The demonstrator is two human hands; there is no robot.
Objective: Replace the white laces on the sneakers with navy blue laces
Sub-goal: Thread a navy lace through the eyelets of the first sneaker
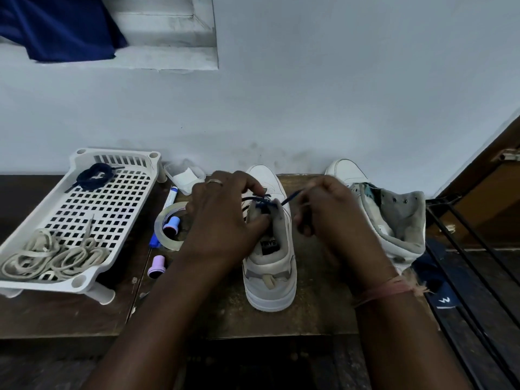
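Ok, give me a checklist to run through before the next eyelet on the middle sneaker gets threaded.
1. Navy lace end in hand: ok, the right hand pinches it beside the tongue.
2. Middle sneaker steadied: ok, the left hand rests on its upper by the eyelets.
3. Old white laces out of the way: ok, piled in the white tray.
4. Spare navy lace ready for the second sneaker: ok, coiled at the tray's far end; that sneaker has no lace visible.
5. Lace flat, not twisted: cannot tell, fingers cover the crossings.
6. Next eyelet free: cannot tell, hidden by the hands.
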